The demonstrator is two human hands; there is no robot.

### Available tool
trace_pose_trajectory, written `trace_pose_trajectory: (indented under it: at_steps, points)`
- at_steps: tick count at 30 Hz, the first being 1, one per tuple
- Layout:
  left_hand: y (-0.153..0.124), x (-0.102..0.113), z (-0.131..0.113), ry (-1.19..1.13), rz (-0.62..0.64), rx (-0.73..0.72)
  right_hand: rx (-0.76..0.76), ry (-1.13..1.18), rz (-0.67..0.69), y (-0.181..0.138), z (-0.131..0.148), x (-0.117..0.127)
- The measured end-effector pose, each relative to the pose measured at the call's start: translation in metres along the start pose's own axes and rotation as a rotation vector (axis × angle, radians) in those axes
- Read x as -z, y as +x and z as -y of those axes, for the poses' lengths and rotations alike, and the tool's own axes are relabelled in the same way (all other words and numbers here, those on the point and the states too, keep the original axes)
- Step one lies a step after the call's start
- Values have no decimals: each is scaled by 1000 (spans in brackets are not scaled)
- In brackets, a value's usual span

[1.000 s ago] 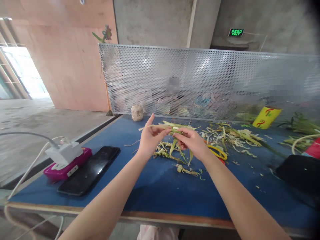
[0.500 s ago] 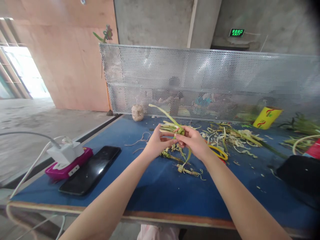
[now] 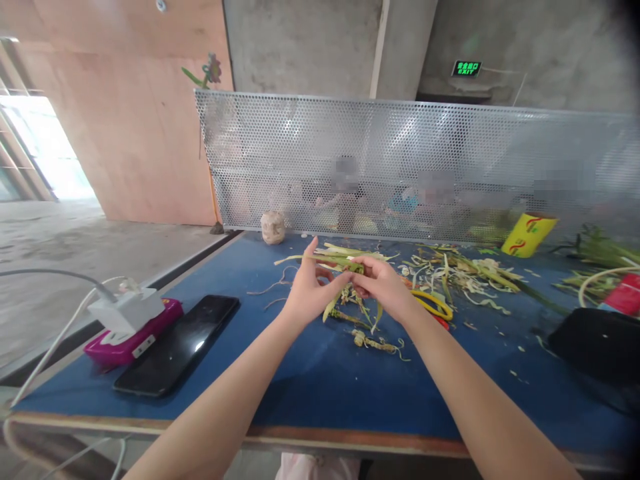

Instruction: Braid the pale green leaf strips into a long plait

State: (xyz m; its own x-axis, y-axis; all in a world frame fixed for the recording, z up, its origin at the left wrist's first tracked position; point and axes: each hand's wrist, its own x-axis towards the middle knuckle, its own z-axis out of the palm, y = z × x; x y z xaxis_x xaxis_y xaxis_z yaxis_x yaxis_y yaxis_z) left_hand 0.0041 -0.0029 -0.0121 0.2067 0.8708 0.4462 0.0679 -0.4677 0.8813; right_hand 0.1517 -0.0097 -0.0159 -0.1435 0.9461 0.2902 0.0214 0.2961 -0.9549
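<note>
Above the blue table, my right hand (image 3: 383, 285) is closed, its fingertips pinched on a small bundle of folded green leaf strips (image 3: 356, 268). Beside it, my left hand (image 3: 311, 288) has its index finger raised and its thumb pressed against the same bundle; its other fingers are partly hidden behind. A long pale-green strip (image 3: 290, 259) sticks out leftward past my left fingers, and shorter ends hang below the hands. Just beneath lies a braided green piece (image 3: 345, 316). Nearer to me rests a dry, knotted piece with curly ends (image 3: 374, 342).
A black phone (image 3: 180, 347) and a magenta power strip (image 3: 135, 337) with a white adapter lie left. Leaf scraps (image 3: 470, 272), a yellow ring (image 3: 434, 305) and a yellow roll (image 3: 529, 235) are to the right. Behind stand a carved pale head (image 3: 273, 227) and a perforated metal screen (image 3: 320, 147).
The long strip, which stood up to the upper left, now lies lower and nearly level, pointing left. My left index finger has lifted away, and the thumb stays at the bundle.
</note>
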Motion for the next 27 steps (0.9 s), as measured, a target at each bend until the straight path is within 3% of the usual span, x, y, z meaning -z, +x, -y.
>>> trace_pose_trajectory:
  at_steps: [3,8,13,17,23,27]
  points:
    - [0,-2,4,-32,-8,-114,40,-96,65,-2,2,-6]
    - [-1,-3,7,-53,120,-78,103,-99,121,-7,8,-11]
    - [5,-1,7,-103,-2,-23,80,-14,73,-6,10,-7]
    - [7,-1,9,-70,-119,5,132,-110,57,-4,7,-5]
    - [3,-3,0,-165,46,137,163,-241,30,-8,8,-8]
    - [2,-1,-3,-144,50,163,193,-343,20,-8,6,-6]
